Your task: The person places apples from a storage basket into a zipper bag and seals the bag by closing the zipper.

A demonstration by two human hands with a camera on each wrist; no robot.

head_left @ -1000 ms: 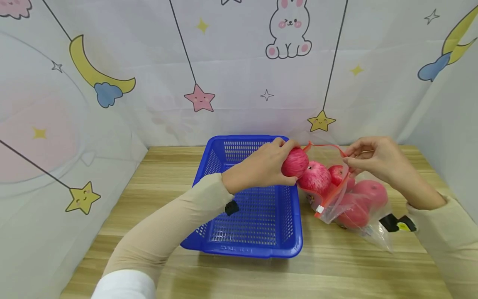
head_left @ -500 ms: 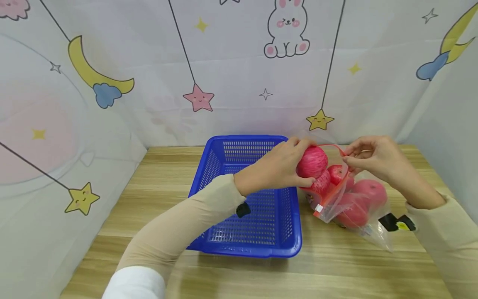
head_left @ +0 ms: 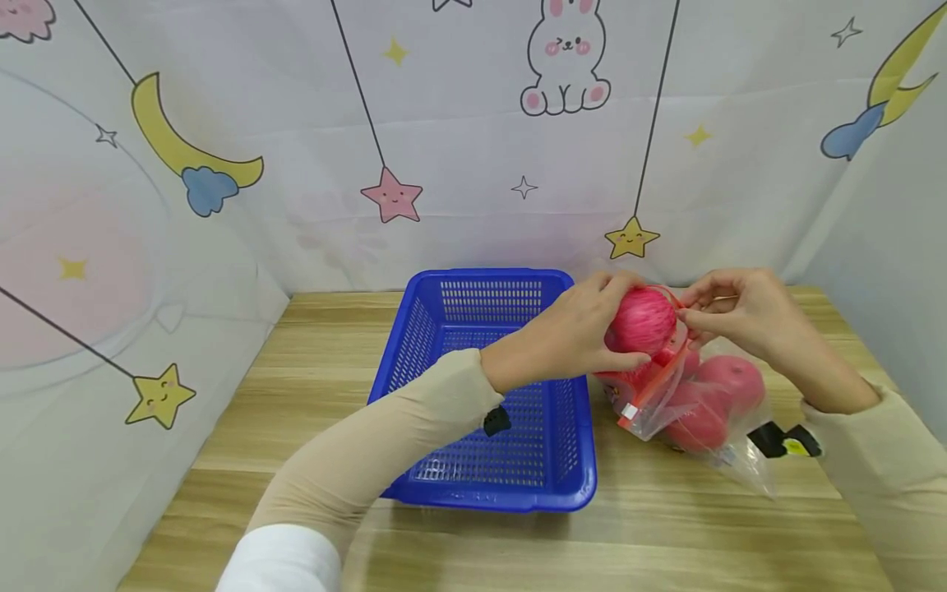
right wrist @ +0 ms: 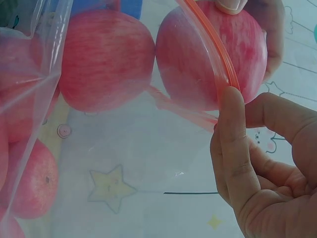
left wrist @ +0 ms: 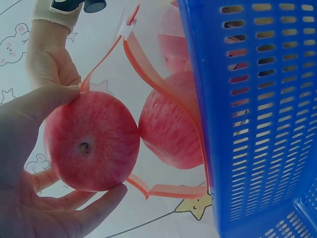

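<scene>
A red apple [head_left: 642,321] sits in the grip of my left hand [head_left: 565,337] at the mouth of a clear zip bag [head_left: 750,473]. In the left wrist view, thumb and fingers curl around this apple [left wrist: 91,141]. My right hand [head_left: 747,316] pinches the bag's orange zip edge [right wrist: 225,64], holding the mouth apart. Another apple [left wrist: 173,121] touches the gripped one and lies within the bag opening. Several more apples [head_left: 732,382] fill the bag, partly blurred by the plastic. A white slider [head_left: 629,413] hangs at the near end of the zip.
A blue perforated basket [head_left: 488,500] stands left of the bag, with my left forearm crossing over it. Both sit on a wood-grain table [head_left: 666,534]. A printed cloth [head_left: 473,148] hangs behind, with further walls at the left and right.
My left hand has moved right with the apple, from above the basket's right rim to the bag's mouth. The right hand stays pinching the bag edge.
</scene>
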